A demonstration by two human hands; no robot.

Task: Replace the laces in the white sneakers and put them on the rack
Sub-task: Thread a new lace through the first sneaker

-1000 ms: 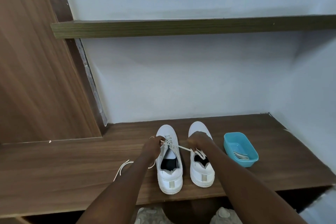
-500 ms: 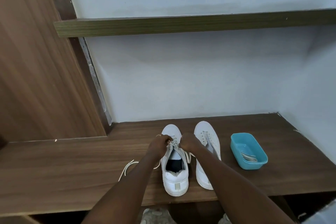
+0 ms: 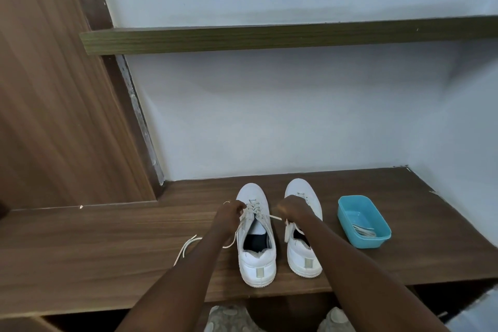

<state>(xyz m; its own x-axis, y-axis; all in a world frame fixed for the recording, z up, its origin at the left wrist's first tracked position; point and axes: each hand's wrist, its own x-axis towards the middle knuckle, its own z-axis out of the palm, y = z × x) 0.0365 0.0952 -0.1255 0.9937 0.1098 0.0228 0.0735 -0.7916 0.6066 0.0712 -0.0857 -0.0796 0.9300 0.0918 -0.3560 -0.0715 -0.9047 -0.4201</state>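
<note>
Starting nearest, both forearms are seen reaching over the front edge of the lower shelf (image 3: pixel 107 237), where the two white sneakers are stood side by side, heels toward the person, toes to the wall. The left sneaker (image 3: pixel 257 267) is the one being laced. The right sneaker (image 3: pixel 304 261) is just beside it, with a lace hanging loose at its opening. The left hand (image 3: pixel 231 211) is curled and pinched on one lace end at the left of the eyelets. The right hand (image 3: pixel 292 209) is closed round the other end, and the lace (image 3: pixel 273 217) is drawn taut between them, likely so the crossing is snugged down evenly. A spare lace (image 3: pixel 188 244) is left on the shelf beside the left forearm, probably one already pulled out. A blue tub (image 3: pixel 369 242) is kept right of the shoes within reach, with more laces (image 3: pixel 363 230) inside. Behind, the pale wall (image 3: pixel 269 116) and an upper shelf (image 3: pixel 269 36) are seen. Half a second back the hands were bunched together over the left sneaker's tongue; now they are pulled apart, the right one carried over the right sneaker.
</note>
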